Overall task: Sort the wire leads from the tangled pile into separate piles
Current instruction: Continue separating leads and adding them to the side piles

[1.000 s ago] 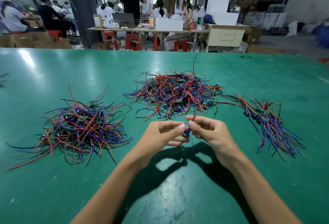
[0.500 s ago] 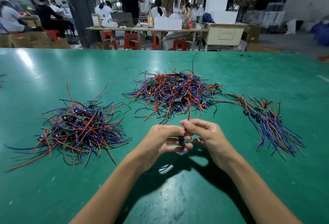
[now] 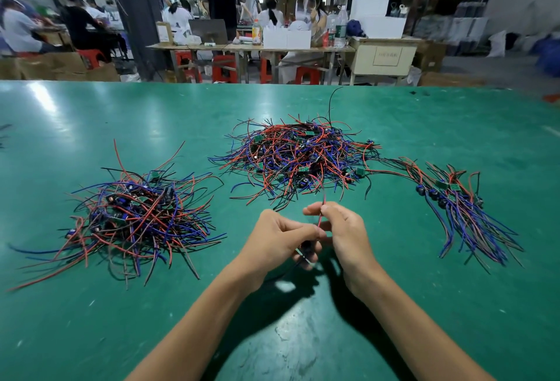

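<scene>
Hands point(image 3: 312, 238) pinch wire lead point(image 3: 321, 215) over green table point(image 3: 91, 114).

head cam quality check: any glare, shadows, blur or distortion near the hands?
Head view: glare streak on the green table far left; hard shadow under both hands, left hand and right hand, which are sharp; background workers soft; wide-angle bend at the table's far edge; the held red wire reads clearly.

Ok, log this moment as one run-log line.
left hand: grips wire lead | right hand: pinches wire lead | tangled pile: centre | left pile | right pile | green table
</scene>
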Motion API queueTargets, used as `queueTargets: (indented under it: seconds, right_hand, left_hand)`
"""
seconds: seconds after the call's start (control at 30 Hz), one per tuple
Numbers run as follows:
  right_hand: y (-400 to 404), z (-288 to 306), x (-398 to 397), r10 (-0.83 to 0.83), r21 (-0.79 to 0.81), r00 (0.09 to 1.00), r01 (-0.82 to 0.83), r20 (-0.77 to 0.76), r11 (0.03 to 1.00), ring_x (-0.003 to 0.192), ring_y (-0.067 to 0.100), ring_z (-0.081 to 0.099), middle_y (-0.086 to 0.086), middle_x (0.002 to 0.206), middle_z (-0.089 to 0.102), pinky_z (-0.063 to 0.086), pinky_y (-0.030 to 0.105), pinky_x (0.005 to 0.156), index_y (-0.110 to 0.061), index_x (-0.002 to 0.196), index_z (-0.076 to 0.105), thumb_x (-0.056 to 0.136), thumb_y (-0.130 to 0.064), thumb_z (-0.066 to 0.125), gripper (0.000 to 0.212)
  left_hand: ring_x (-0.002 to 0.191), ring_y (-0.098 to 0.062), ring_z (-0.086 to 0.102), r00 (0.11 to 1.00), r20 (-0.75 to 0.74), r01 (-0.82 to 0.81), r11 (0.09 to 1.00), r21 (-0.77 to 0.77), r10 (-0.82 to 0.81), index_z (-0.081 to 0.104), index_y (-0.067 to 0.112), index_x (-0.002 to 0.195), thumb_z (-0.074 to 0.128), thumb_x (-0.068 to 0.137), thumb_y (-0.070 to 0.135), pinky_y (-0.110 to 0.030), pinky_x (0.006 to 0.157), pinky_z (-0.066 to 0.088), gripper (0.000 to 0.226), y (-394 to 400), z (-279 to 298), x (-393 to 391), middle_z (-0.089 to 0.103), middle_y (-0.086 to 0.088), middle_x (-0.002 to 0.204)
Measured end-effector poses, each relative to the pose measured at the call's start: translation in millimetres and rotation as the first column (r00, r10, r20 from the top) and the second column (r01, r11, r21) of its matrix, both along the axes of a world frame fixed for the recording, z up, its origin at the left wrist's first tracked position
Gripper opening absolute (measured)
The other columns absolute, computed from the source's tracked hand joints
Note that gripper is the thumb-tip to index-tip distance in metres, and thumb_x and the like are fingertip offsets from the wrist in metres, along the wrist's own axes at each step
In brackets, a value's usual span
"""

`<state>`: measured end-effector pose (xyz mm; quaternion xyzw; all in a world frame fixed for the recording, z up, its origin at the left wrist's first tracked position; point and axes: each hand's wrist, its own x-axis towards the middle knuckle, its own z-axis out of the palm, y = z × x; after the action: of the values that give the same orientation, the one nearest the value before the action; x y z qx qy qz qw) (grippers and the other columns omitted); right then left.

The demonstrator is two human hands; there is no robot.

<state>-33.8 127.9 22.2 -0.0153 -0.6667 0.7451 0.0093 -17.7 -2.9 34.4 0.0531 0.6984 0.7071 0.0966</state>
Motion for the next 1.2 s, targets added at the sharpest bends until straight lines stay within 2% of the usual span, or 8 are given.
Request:
queueTargets:
  seconds: [0.23, 0.37, 0.43, 0.53, 0.63, 0.8, 0.97, 1.2]
  right_hand:
    - [18.6, -6.0, -18.6, -0.245, 0.02, 0.969, 0.244, 0.036, 0.969, 0.058, 0.01, 0.058, 0.001, 0.097, 0.072, 0.043, 0.023, 0.041, -0.017, 0.085, 0.069, 0.099, -0.012, 0.044, 0.029]
    - [25.8, -11.8, -14.7, -0.336, 0.375, 0.759, 0.592, -0.558, 0.713, 0.058, 0.013, 0.055, -0.005, 0.089, 0.069, 0.042, 0.03, 0.058, -0.024, 0.093, 0.07, 0.099, -0.022, 0.048, 0.023]
    - [26.9, -10.2, -13.6, -0.304, 0.311, 0.623, 0.682, -0.721, 0.662, 0.059, 0.014, 0.053, -0.005, 0.086, 0.067, 0.042, 0.028, 0.058, -0.022, 0.098, 0.072, 0.098, -0.024, 0.05, 0.023]
    - [18.4, 2.0, -11.4, -0.444, -0.131, 0.846, 0.425, -0.295, 0.896, 0.051, 0.011, 0.05, -0.005, 0.076, 0.067, 0.043, 0.023, 0.048, -0.021, 0.09, 0.076, 0.096, -0.02, 0.052, 0.024]
    - [19.9, 6.6, -8.7, -0.235, -0.395, 0.955, 0.29, 0.181, 0.872, 0.05, 0.004, 0.048, -0.01, 0.068, 0.064, 0.042, 0.019, 0.045, -0.021, 0.086, 0.075, 0.097, -0.023, 0.051, 0.026]
    - [27.2, 9.2, -8.9, -0.039, -0.297, 0.998, 0.053, 0.052, 0.954, 0.053, 0.006, 0.056, -0.002, 0.083, 0.075, 0.045, 0.019, 0.048, -0.023, 0.107, 0.074, 0.103, -0.043, 0.045, 0.036]
    - [11.1, -7.4, 5.3, 0.148, 0.43, 0.948, -0.012, -0.283, 0.903, 0.061, 0.015, 0.069, -0.001, 0.081, 0.073, 0.056, 0.031, 0.055, -0.033, 0.106, 0.068, 0.091, -0.024, 0.074, 0.018]
    - [-3.8, -5.0, 14.4, 0.089, 0.239, 0.932, -0.003, -0.351, 0.971, 0.066, 0.008, 0.062, -0.004, 0.081, 0.074, 0.049, 0.028, 0.054, -0.037, 0.097, 0.071, 0.074, -0.055, 0.077, 0.03]
  left_hand:
    - [0.048, -0.02, 0.06, 0.985, 0.036, 0.173, 0.974, -0.148, -0.169, 0.076, -0.008, 0.081, 0.071, 0.083, 0.006, -0.025, 0.048, 0.051, 0.015, 2.0, 1.3, 3.9, 0.068, -0.015, 0.065]
    - [0.054, -0.017, 0.062, 0.963, 0.067, 0.264, 0.962, -0.068, -0.26, 0.08, 0.005, 0.079, 0.066, 0.09, 0.009, -0.024, 0.05, 0.051, 0.018, -3.9, 6.2, 7.0, 0.069, -0.012, 0.068]
    - [0.056, -0.015, 0.063, 0.947, 0.08, 0.312, 0.95, 0.004, -0.312, 0.08, 0.007, 0.08, 0.064, 0.092, 0.013, -0.023, 0.051, 0.051, 0.021, -7.9, 9.1, 8.7, 0.069, -0.009, 0.07]
    - [0.056, -0.013, 0.063, 0.944, 0.087, 0.314, 0.948, 0.045, -0.317, 0.08, 0.009, 0.079, 0.063, 0.092, 0.014, -0.022, 0.051, 0.05, 0.022, -11.8, 11.9, 6.4, 0.07, -0.008, 0.071]
    - [0.058, -0.015, 0.063, 0.946, 0.09, 0.312, 0.95, -0.01, -0.31, 0.081, 0.009, 0.082, 0.067, 0.089, 0.017, -0.023, 0.056, 0.051, 0.018, -12.7, 9.1, 4.7, 0.07, -0.01, 0.073]
    - [0.068, -0.006, 0.057, 0.976, 0.035, 0.212, 0.977, 0.026, -0.213, 0.081, 0.019, 0.1, 0.071, 0.088, 0.035, -0.016, 0.064, 0.046, 0.023, -14.2, 6.7, 0.2, 0.074, 0.001, 0.086]
    - [0.07, -0.003, 0.061, 0.991, 0.114, -0.102, 0.934, 0.342, 0.066, 0.081, 0.021, 0.101, 0.074, 0.073, 0.044, -0.015, 0.068, 0.052, 0.036, -19.8, 10.2, -11.8, 0.073, 0.004, 0.091]
    - [0.072, -0.008, 0.071, 0.97, 0.158, -0.238, 0.85, 0.47, 0.184, 0.078, 0.016, 0.087, 0.084, 0.056, 0.041, -0.015, 0.063, 0.055, 0.04, -18.8, 10.9, -9.8, 0.073, 0.002, 0.08]
